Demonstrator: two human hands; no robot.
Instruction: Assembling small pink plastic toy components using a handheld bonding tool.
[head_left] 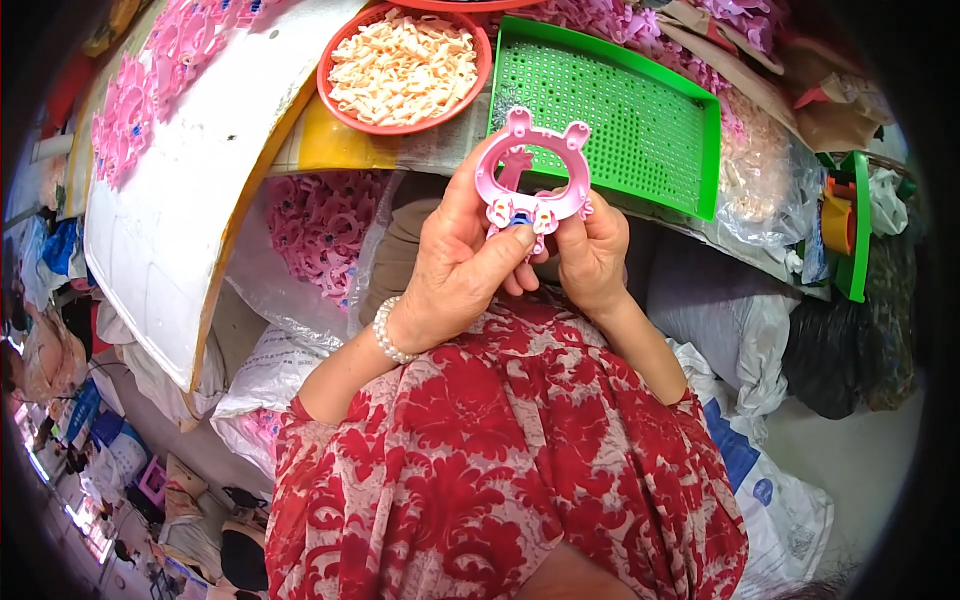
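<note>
A pink plastic ring-shaped part [568,204] with two round ears is held up in front of my chest. Small cream pieces and a blue piece [520,219] sit at its lower edge. My left hand [455,265] grips it from the left, with the thumb pressed by the blue piece. On the other side, the fingers of my right hand [593,255] are closed on the part's lower right. Some fingertips are hidden behind it. A beaded bracelet [383,330] circles my left wrist.
A red bowl [327,88] of small cream pieces stands beyond my hands, beside a green perforated tray [610,125]. Pink parts [325,225] fill a clear bag below the table edge. A white board [190,150] lies left, with more pink parts on it. Plastic bags surround me.
</note>
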